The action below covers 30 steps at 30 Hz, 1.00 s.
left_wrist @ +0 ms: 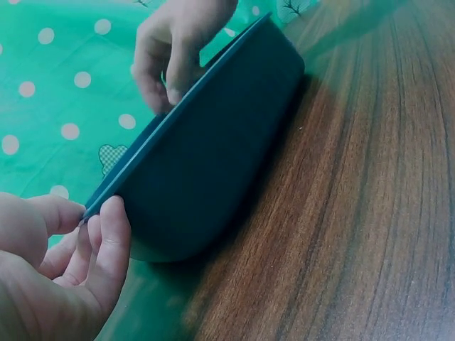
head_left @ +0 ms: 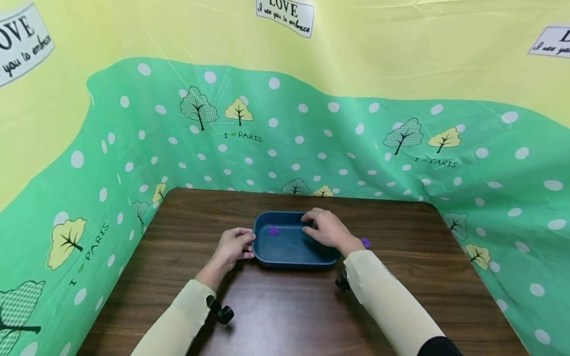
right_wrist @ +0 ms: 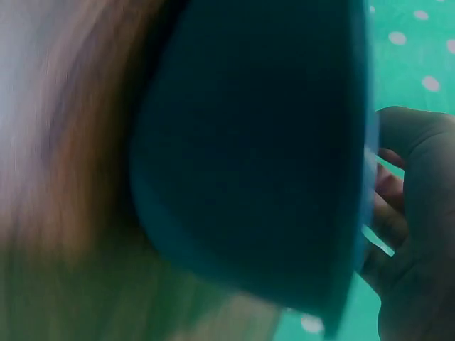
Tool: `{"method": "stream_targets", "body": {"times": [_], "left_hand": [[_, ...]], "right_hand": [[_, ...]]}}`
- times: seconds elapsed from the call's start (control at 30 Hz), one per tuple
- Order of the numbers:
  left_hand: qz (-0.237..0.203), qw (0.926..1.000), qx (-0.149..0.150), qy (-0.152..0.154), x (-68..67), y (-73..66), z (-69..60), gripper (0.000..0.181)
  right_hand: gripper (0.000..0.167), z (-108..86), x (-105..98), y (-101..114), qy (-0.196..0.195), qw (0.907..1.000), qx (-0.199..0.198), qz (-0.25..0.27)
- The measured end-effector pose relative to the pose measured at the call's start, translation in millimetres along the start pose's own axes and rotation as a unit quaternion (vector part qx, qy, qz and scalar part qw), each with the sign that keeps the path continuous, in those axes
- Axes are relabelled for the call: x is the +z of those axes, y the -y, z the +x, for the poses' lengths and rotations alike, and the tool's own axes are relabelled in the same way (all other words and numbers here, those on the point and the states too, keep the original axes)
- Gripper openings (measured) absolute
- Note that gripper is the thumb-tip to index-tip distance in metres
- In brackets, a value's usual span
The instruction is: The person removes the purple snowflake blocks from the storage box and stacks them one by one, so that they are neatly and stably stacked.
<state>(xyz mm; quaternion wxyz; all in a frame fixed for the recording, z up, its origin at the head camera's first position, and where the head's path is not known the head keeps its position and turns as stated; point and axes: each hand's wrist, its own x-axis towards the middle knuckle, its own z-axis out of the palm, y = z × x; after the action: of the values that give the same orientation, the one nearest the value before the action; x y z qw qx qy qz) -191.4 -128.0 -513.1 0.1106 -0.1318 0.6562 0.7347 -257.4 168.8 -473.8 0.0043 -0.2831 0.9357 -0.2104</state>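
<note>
A dark blue rectangular tub (head_left: 294,262) with rounded corners stands on the table. My left hand (head_left: 233,245) pinches its left rim between thumb and fingers, which the left wrist view shows close up (left_wrist: 85,263). Over the tub's right half is my right hand (head_left: 327,228), fingers bent down and thumb apart from the forefinger; I see nothing between them. Inside the tub, towards its back left, lies a small purple disc (head_left: 273,231). Another purple disc (head_left: 365,243), perhaps a button, is just outside the tub beside the right wrist, partly covered by it.
The dark wood-grain table (head_left: 276,316) ends at a back edge a little beyond the tub. A green and yellow printed cloth (head_left: 311,133) hangs behind and along both sides. Each wrist carries a small black camera (head_left: 220,311).
</note>
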Motion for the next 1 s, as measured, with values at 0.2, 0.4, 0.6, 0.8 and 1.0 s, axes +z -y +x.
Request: {"method": "stream_targets", "body": {"times": [0.2, 0.4, 0.6, 0.8, 1.0], "left_hand": [[-0.005, 1.0000, 0.000, 0.003, 0.6, -2.9, -2.0, 0.035], [-0.003, 1.0000, -0.005, -0.001, 0.0, -3.6, -1.8, 0.034], [-0.003, 1.0000, -0.002, 0.001, 0.2, -2.0, -0.5, 0.034], [-0.003, 1.0000, -0.003, -0.001, -1.3, -0.8, -1.8, 0.033], [-0.001, 1.0000, -0.004, 0.003, -0.3, -0.6, -2.0, 0.034]], "right_hand": [[0.029, 10.8, 18.5, 13.6, 0.027, 0.9996, 0.011, 0.006], [0.033, 22.0, 31.0, 29.3, 0.078, 0.9968, 0.018, -0.004], [0.034, 31.1, 40.3, 36.0, 0.106, 0.9940, 0.015, -0.025], [0.035, 40.1, 51.4, 41.6, 0.113, 0.9931, 0.009, -0.032], [0.037, 44.9, 58.5, 46.3, 0.129, 0.9904, 0.003, -0.050]]}}
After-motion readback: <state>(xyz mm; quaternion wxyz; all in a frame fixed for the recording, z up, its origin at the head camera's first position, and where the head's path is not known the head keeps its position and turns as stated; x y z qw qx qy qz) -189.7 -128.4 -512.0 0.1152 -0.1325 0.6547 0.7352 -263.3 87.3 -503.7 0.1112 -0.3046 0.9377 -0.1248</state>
